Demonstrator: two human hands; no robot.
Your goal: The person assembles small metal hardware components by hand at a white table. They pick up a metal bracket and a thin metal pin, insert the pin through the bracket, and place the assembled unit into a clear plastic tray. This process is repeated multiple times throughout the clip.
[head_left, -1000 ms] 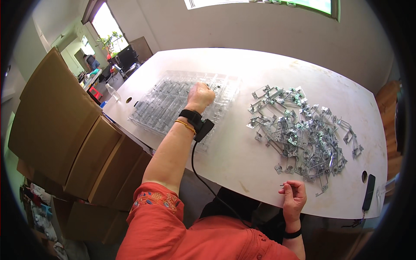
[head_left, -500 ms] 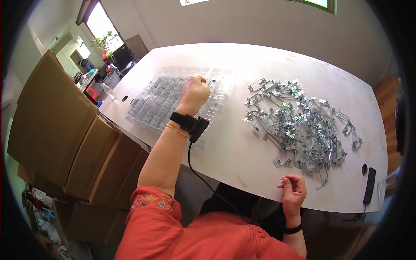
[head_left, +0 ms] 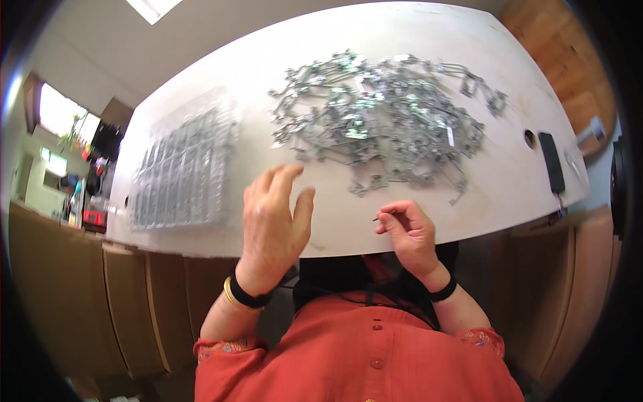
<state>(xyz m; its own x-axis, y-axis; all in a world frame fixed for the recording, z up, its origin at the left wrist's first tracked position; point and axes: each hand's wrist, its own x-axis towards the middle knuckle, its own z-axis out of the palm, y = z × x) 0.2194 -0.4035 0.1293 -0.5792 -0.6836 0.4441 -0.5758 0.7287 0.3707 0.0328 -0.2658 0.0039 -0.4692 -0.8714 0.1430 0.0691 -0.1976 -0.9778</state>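
Note:
My left hand point(head_left: 271, 218) hovers over the near part of the white table with its fingers apart, holding nothing. To its right, close to the table's front edge, my right hand point(head_left: 410, 233) has thumb and fingers pinched together. A short thin dark pin point(head_left: 377, 220) sticks out of that pinch; most of it is hidden by the fingers. Beyond both hands lies a tangled pile of shiny metal brackets with wire rods point(head_left: 395, 120). At the left is a clear plastic tray point(head_left: 184, 167) with long compartments, which hold grey metal parts.
The white table point(head_left: 254, 87) curves round in front of me. At its right end lie a black bar-shaped object point(head_left: 551, 163) with a cord and a round hole point(head_left: 530, 139). Brown cardboard boxes point(head_left: 60, 288) stand below the left edge.
My left hand has come back from the tray toward me and its fingers have spread. The view has turned to the right. My right hand keeps its pinch on the pin.

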